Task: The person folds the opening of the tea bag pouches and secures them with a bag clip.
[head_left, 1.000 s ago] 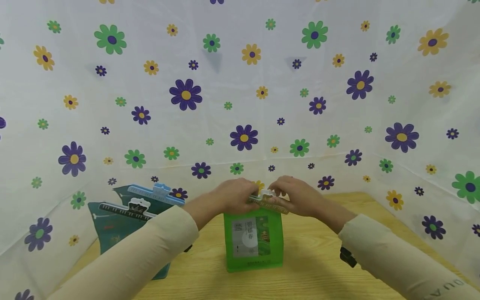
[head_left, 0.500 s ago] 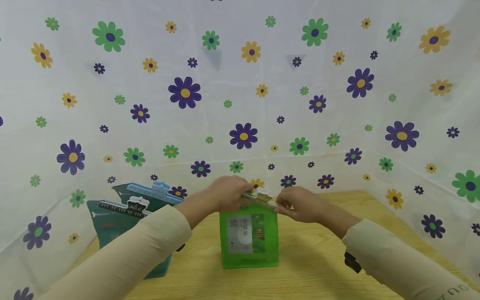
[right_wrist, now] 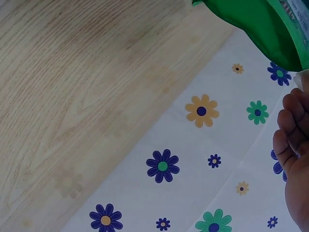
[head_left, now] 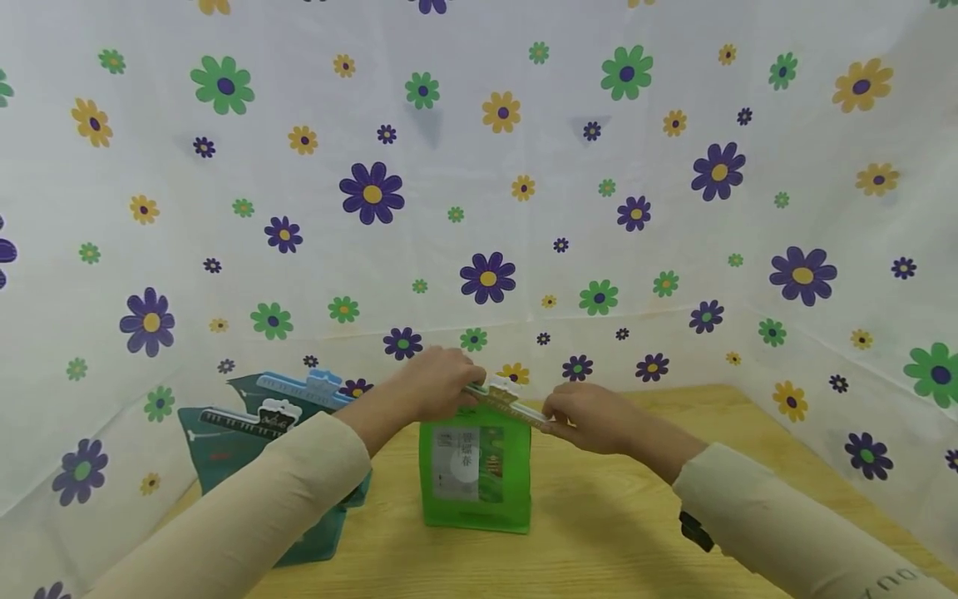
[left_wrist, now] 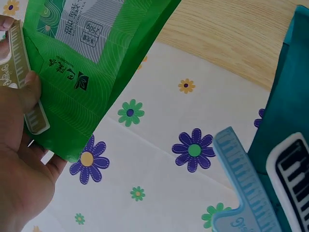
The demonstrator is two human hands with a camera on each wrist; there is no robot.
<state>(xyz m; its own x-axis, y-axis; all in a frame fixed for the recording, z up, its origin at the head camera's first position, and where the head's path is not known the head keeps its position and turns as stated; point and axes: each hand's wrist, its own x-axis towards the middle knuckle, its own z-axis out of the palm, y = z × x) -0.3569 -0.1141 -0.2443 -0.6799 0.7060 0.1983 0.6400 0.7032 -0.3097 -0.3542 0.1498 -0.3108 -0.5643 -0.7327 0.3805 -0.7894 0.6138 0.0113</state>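
Observation:
A green tea bag [head_left: 476, 512] with a pale label stands on the wooden table in the head view. Across its top lies a gold sealing clip [head_left: 509, 403] with a white back and piano-key marks. My left hand [head_left: 430, 384] pinches the clip's left end together with the bag's top corner; in the left wrist view the thumb presses the clip's gold face [left_wrist: 19, 58]. With thumb and fingers my right hand [head_left: 599, 416] pinches the clip's right end. In the right wrist view only its curled fingers and part of the green bag [right_wrist: 270, 34] show.
To the left stand teal bags [head_left: 200, 445], partly hidden by my left sleeve. One carries a light blue clip [head_left: 303, 389], another a black clip [head_left: 250, 422] with white edging. A flower-printed white sheet [head_left: 449, 249] rises behind and beside the table [head_left: 636, 499].
The green bag and its clip have shifted left, with my left hand. My right hand has slid from near the clip's middle to its right end.

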